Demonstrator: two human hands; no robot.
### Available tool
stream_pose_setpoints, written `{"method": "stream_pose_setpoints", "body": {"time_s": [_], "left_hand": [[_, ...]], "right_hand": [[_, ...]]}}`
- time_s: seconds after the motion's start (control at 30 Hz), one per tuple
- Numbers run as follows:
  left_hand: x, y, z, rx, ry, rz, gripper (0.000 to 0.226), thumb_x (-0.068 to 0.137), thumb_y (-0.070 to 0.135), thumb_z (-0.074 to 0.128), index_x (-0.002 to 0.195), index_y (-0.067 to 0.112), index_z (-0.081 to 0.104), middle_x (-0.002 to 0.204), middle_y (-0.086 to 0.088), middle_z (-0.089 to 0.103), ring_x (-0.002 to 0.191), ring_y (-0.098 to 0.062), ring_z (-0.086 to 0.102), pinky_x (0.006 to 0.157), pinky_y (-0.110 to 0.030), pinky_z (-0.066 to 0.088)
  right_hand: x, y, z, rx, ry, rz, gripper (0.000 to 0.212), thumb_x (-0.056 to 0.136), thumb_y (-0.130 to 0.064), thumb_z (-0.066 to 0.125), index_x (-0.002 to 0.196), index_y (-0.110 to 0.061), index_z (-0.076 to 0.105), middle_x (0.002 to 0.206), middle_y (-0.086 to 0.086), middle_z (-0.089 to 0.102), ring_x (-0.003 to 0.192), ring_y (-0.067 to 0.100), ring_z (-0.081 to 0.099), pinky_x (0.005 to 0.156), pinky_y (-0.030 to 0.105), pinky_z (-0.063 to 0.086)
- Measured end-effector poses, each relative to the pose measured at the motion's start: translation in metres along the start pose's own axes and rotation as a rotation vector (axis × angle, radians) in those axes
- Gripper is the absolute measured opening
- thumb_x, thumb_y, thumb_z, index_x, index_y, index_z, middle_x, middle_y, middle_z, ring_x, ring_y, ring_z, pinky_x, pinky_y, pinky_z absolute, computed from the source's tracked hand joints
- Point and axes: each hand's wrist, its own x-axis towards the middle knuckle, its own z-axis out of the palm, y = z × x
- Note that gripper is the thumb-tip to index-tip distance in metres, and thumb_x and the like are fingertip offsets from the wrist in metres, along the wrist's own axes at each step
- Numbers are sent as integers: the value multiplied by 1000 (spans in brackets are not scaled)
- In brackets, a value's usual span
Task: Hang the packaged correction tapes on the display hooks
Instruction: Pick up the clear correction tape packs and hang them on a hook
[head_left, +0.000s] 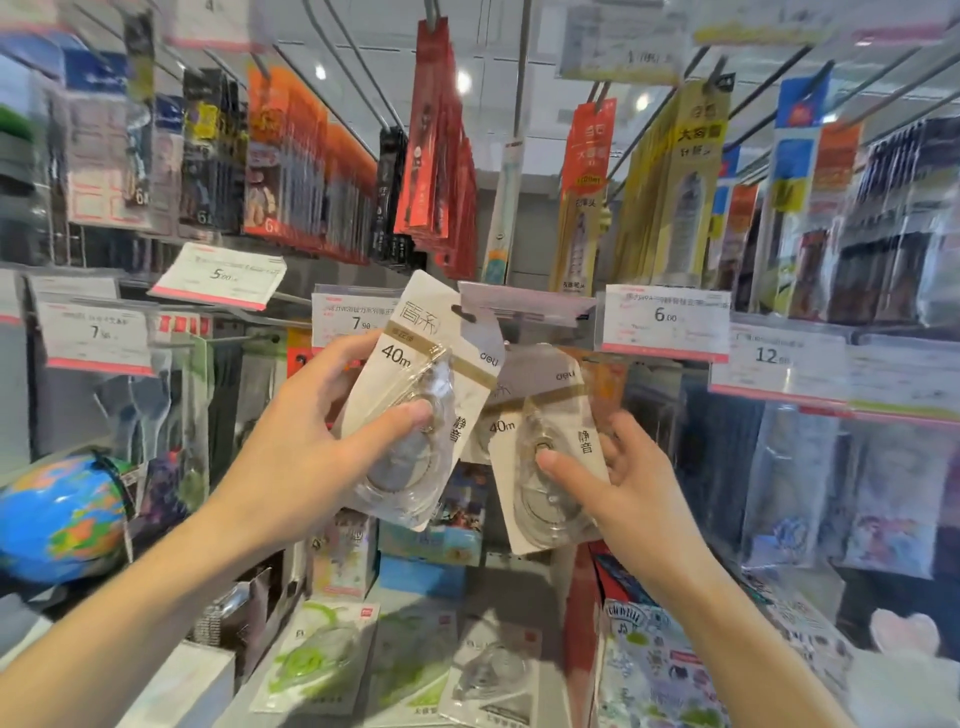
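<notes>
Hands (311, 447) (613, 483) grip upright correction tapes (415, 400), apparently tilted right.

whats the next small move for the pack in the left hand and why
Probably lift the left hand so the hang hole in its correction tape pack meets a hook. The pack is tilted and hangs on nothing; the right hand steadies a second pack.

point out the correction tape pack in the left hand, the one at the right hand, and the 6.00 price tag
left correction tape pack (415, 384), head view, on its white card front
right correction tape pack (540, 415), head view, on its card by the 40m print
6.00 price tag (666, 319), head view, on its white middle
</notes>
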Motion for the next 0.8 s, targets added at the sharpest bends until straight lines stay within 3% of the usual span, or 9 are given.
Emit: {"method": "stream_pose_setpoints", "body": {"time_s": [0.1,0.17,0.27,0.4,0.53,0.6,0.63,0.7,0.8], "left_hand": [[1,-3,-1,-2,-4,2,51,78,55,74,125,51,57,118,28,73,110,5,69,89,-25,49],[2,-4,-2,-6,-10,7,52,78,54,74,127,48,57,119,27,73,111,4,69,90,-26,49],[2,-7,-3,-19,-15,13,50,79,52,74,126,50,57,120,26,73,112,3,69,91,-26,49],[3,-11,-3,-24,-17,11,50,78,53,74,124,54,57,117,27,74,108,4,70,81,-13,54],[3,-18,-3,-35,-22,3,51,78,52,74,126,56,56,120,26,73,110,3,70,82,-14,54],[2,-22,-2,-47,-25,-11,52,78,52,75,126,56,56,121,26,72,112,2,69,83,-16,55],[1,-24,-1,-49,-27,-21,52,78,52,75,126,55,56,122,25,72,112,2,69,85,-19,54],[0,-29,0,-44,-29,-41,52,77,54,74,126,53,56,122,24,72,111,1,69,87,-26,52],[-2,-34,1,-25,-11,-66,53,75,58,74,124,54,54,119,25,73,109,1,70,85,-27,54]], "right_hand": [[11,1,11,22,34,28,42,87,-37,81,123,-36,59,103,-14,80,89,8,79,78,38,65],[16,2,16,26,56,28,47,88,-35,81,125,-43,54,105,-15,80,94,3,77,84,34,64],[19,2,22,38,80,29,64,87,-36,81,143,-33,49,111,-15,79,102,2,75,95,40,61],[22,4,24,24,87,26,75,87,-40,80,152,-33,41,128,-14,72,114,4,71,102,42,57],[24,11,30,-41,127,-32,71,90,-36,77,147,-47,36,139,-19,59,120,-11,59,98,25,50],[26,13,34,-84,148,-52,70,91,-35,74,146,-52,35,141,-22,57,124,-5,57,98,25,48],[29,14,37,-100,153,-63,70,90,-34,73,145,-53,35,136,-30,58,118,-5,60,94,23,51],[36,22,42,-130,163,-73,71,90,-29,72,144,-55,35,125,-41,58,89,-8,68,71,16,56],[49,33,50,-160,186,-20,77,92,-17,72,150,-52,33,123,-24,48,73,-1,64,52,19,52]]}}
